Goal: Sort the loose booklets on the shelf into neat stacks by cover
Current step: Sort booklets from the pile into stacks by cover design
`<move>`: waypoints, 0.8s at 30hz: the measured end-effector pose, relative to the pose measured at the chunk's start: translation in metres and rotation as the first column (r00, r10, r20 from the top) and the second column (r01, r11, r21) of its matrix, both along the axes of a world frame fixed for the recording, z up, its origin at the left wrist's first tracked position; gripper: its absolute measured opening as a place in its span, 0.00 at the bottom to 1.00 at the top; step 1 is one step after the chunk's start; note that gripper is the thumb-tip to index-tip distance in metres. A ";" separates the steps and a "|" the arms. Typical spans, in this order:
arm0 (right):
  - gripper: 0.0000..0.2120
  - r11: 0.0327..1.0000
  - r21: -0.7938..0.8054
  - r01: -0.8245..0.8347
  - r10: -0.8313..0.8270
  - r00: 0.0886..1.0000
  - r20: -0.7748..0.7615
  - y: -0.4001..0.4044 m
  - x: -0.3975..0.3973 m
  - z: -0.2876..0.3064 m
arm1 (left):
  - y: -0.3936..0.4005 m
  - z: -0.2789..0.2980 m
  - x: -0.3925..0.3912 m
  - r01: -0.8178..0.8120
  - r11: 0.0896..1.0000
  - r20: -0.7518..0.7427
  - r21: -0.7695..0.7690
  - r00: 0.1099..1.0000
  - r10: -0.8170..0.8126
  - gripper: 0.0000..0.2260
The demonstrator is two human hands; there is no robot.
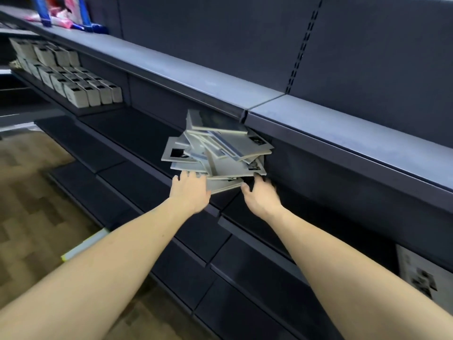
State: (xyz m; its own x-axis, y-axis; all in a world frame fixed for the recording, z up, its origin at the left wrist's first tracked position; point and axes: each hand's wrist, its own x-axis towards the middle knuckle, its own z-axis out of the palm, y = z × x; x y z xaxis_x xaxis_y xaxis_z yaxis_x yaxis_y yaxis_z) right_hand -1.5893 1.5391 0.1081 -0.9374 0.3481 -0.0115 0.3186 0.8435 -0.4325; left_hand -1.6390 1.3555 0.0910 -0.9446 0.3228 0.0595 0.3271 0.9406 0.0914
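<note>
At frame centre my left hand (190,191) lies fingers spread against the near-left edge of the booklet pile (218,149). My right hand (261,196), fingers loosely curled and apart, touches its lower right corner. The skewed heap lies just beyond both hands, on the dark shelf (137,133). Upper left, rows of small boxes (73,82).

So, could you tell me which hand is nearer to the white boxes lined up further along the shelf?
Left. The left hand is at the booklet pile's near-left edge, on the side toward the white boxes; the right hand is at the pile's far side.
</note>
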 end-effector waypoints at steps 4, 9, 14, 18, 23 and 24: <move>0.26 0.999 -0.011 -0.040 0.039 0.995 -0.095 -0.009 -0.036 0.008 | -0.010 0.007 -0.022 -0.027 1.000 -0.012 0.002 1.000 0.027 0.22; 0.31 0.997 0.048 -0.058 0.063 0.993 -0.105 -0.022 -0.085 0.022 | -0.016 0.018 -0.060 -0.053 0.999 -0.041 0.000 0.998 0.053 0.22; 0.32 0.991 0.010 -0.134 0.134 0.987 -0.088 -0.041 -0.137 0.021 | -0.022 0.023 -0.094 -0.084 0.996 -0.046 0.023 0.995 0.085 0.21; 0.32 0.989 0.025 -0.149 0.151 0.985 -0.089 -0.054 -0.170 0.018 | -0.027 0.023 -0.115 -0.096 0.995 -0.044 0.017 0.994 0.097 0.20; 0.29 0.973 0.211 -0.098 0.126 0.984 -0.127 -0.073 -0.202 0.018 | -0.046 0.020 -0.152 -0.078 0.996 -0.069 0.033 0.994 0.080 0.21; 0.29 0.970 0.230 -0.080 0.111 0.986 -0.126 -0.076 -0.207 0.020 | -0.050 0.020 -0.159 -0.067 0.997 -0.077 0.034 0.995 0.069 0.22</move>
State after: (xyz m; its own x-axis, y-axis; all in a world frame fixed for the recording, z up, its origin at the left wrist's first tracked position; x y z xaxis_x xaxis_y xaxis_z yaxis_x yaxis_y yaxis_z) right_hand -1.7967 1.4628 0.1283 -0.9536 0.2357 0.1872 0.1824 0.9472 -0.2637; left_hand -1.7978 1.3053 0.1107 -0.9563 0.2549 0.1432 0.2699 0.9579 0.0979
